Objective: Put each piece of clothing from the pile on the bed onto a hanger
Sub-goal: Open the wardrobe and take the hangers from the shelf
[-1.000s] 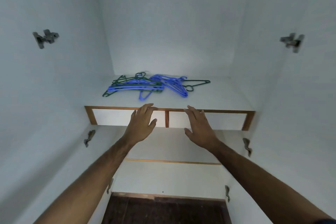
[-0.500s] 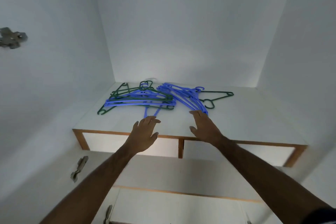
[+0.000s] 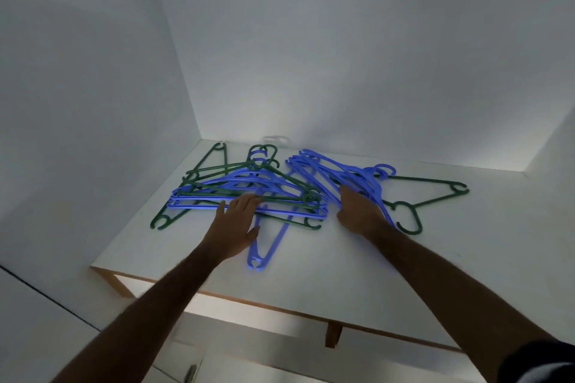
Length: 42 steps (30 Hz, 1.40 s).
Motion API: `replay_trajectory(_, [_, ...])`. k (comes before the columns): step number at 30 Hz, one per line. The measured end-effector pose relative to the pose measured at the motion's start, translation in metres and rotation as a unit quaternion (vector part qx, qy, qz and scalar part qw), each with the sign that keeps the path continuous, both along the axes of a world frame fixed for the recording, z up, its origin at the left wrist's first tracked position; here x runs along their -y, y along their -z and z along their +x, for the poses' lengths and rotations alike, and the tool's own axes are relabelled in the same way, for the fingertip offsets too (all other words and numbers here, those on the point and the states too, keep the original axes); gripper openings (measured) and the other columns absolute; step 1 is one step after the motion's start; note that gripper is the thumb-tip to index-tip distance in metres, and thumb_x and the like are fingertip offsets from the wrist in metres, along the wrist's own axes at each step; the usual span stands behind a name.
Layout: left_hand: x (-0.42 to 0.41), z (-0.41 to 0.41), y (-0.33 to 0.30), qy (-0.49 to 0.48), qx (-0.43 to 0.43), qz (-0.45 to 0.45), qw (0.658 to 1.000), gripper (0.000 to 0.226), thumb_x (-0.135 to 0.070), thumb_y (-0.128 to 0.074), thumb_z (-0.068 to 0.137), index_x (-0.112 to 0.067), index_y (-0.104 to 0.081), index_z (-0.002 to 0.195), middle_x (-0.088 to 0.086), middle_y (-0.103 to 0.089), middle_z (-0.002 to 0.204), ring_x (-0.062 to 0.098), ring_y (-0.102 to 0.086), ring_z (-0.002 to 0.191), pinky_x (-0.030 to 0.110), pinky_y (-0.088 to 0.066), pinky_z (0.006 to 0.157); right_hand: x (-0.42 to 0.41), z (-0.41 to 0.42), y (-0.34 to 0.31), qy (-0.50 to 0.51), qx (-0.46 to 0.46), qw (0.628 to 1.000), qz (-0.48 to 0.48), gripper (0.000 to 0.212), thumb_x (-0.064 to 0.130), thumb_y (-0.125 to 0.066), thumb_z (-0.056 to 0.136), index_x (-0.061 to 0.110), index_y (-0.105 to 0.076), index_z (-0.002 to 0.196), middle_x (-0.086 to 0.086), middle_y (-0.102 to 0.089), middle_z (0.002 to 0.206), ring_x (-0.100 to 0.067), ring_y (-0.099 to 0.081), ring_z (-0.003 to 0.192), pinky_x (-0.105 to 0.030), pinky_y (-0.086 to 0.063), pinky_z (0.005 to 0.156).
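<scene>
Nearest the camera are two bare forearms stretched up over the wood-trimmed front edge of a white closet shelf (image 3: 357, 270). A second ago both hands were down at that edge; now they've landed on the hanger pile (image 3: 249, 193), so the hanger-fetching step has properly started. The left hand (image 3: 235, 227) lies flat with fingers straight on the blue-and-green stack. The right hand (image 3: 357, 214) is on the blue bunch (image 3: 342, 174), but its fingers are hidden behind the hand, so I can't tell if they're gripping. Further back, a green hanger (image 3: 435, 193) sticks out to the right. No clothes or bed in view, and no brands or writing anywhere.
</scene>
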<state>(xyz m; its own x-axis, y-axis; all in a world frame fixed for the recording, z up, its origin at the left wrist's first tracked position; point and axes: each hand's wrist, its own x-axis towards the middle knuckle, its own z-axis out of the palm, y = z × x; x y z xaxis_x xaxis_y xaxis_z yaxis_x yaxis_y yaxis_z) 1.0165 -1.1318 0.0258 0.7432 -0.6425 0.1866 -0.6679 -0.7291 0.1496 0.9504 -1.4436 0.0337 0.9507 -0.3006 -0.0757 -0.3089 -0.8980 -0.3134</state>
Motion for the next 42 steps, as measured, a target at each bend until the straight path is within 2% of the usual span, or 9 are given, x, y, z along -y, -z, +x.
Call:
replay_trajectory(5, [-0.016,0.028,-0.003,0.024,0.073,-0.033,0.997,0.057,-0.032,-0.065,0.092,-0.023,-0.043,0.144,0.001,-0.045,0.149,0.022,-0.043,0.138,0.055,-0.031,0.116,0.021,0.021,-0.022,0.05,0.015,0.982,0.183,0.021,0.009,-0.052,0.097,0.007,-0.057,0.116,-0.011,-0.062,0.092,-0.013,-0.052,0.063,-0.017,-0.041,0.045])
replay_trajectory(10, [-0.046,0.054,0.0,-0.023,0.127,-0.068,0.989,0.073,-0.038,-0.074,0.084,-0.022,-0.04,0.146,0.007,-0.041,0.151,0.028,-0.041,0.139,0.059,-0.03,0.114,0.001,0.025,-0.077,-0.035,0.236,0.954,0.181,0.011,0.022,-0.053,0.103,0.012,-0.052,0.108,-0.006,-0.068,0.105,-0.02,-0.06,0.08,-0.03,-0.045,0.074])
replay_trajectory(15, [-0.068,0.069,0.008,0.012,0.243,-0.132,0.961,0.085,-0.05,-0.079,0.079,-0.022,-0.037,0.148,0.009,-0.04,0.149,0.03,-0.042,0.136,0.064,-0.031,0.111,-0.095,0.044,-0.083,-0.228,0.074,0.969,-0.058,0.024,0.018,-0.041,0.106,0.021,-0.042,0.129,-0.002,-0.064,0.095,-0.025,-0.065,0.079,-0.033,-0.044,0.062])
replay_trajectory(19, [-0.081,0.076,0.008,0.097,0.357,-0.068,0.926,0.068,-0.046,-0.069,0.084,-0.027,-0.042,0.144,0.005,-0.04,0.149,0.027,-0.043,0.134,0.061,-0.033,0.11,-0.138,0.068,-0.051,-0.311,0.028,0.926,-0.213,0.054,0.005,-0.045,0.097,0.018,-0.032,0.148,-0.006,-0.057,0.132,-0.03,-0.067,0.098,-0.038,-0.047,0.062])
replay_trajectory(22, [-0.085,0.079,0.007,0.076,0.283,0.028,0.956,0.079,-0.053,-0.074,0.079,-0.025,-0.043,0.146,0.005,-0.045,0.15,0.027,-0.046,0.134,0.061,-0.034,0.11,-0.139,0.079,-0.029,-0.317,0.023,0.924,-0.212,0.048,0.01,-0.048,0.1,0.017,-0.035,0.145,-0.008,-0.048,0.134,-0.029,-0.062,0.102,-0.035,-0.043,0.058])
replay_trajectory(26, [-0.087,0.084,0.012,0.031,0.195,0.064,0.978,0.076,-0.053,-0.071,0.082,-0.02,-0.046,0.145,0.005,-0.057,0.138,0.024,-0.056,0.124,0.058,-0.038,0.108,-0.128,0.084,-0.015,-0.328,0.135,0.902,-0.246,0.039,0.023,-0.068,0.088,0.021,-0.058,0.126,-0.008,-0.052,0.131,-0.029,-0.055,0.108,-0.042,-0.049,0.085])
replay_trajectory(30, [-0.081,0.089,0.012,0.04,0.195,0.075,0.977,0.065,-0.044,-0.074,0.081,-0.02,-0.052,0.137,0.004,-0.061,0.129,0.023,-0.06,0.115,0.052,-0.045,0.099,-0.132,0.088,-0.023,-0.295,0.065,0.951,-0.068,0.035,0.029,-0.06,0.096,0.019,-0.051,0.129,-0.005,-0.055,0.129,-0.025,-0.056,0.114,-0.038,-0.047,0.095])
replay_trajectory(35, [-0.07,0.096,0.003,0.051,0.201,0.081,0.975,0.059,-0.035,-0.083,0.07,-0.021,-0.06,0.123,0.005,-0.063,0.12,0.024,-0.062,0.106,0.049,-0.047,0.092,-0.143,0.093,-0.03,-0.29,-0.035,0.954,-0.064,0.079,0.067,-0.063,0.085,0.019,-0.039,0.143,-0.003,-0.053,0.138,-0.023,-0.056,0.119,-0.04,-0.048,0.096])
replay_trajectory(42, [-0.061,0.095,-0.003,0.074,0.204,0.075,0.973,0.041,-0.036,-0.089,0.066,-0.026,-0.066,0.098,-0.002,-0.064,0.096,0.019,-0.062,0.09,0.045,-0.049,0.088,-0.175,0.099,-0.023,-0.263,-0.035,0.948,-0.176,0.032,0.033,-0.06,0.091,0.016,-0.056,0.118,-0.006,-0.063,0.113,-0.025,-0.062,0.103,-0.037,-0.053,0.081])
